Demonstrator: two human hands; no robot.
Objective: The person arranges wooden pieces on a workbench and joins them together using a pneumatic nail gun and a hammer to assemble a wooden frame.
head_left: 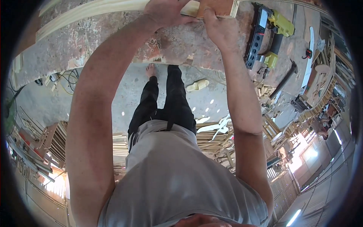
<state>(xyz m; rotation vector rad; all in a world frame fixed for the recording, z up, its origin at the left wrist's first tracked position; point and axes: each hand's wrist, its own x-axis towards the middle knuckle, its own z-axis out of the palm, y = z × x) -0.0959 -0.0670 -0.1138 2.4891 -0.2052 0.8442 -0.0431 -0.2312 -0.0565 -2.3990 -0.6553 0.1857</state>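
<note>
My left hand (166, 11) reaches to the top edge of the view, its fingers closed over the end of a long pale wooden strip (94, 9) that lies along the worn workbench (113, 41). Right beside it, my right hand (221, 28) grips the lower edge of a small brown board (219, 5), thumb pressed on its face. The board and the strip's end meet between the two hands. Both fingertips are partly cut off by the frame's edge.
A black and yellow nail gun (264, 30) lies on the bench just right of my right hand, with a hammer (285, 77) farther right. Below are my legs, a pale slipper (197, 85) on the concrete floor, cables (64, 77) at left and stacks of wooden slats (215, 138).
</note>
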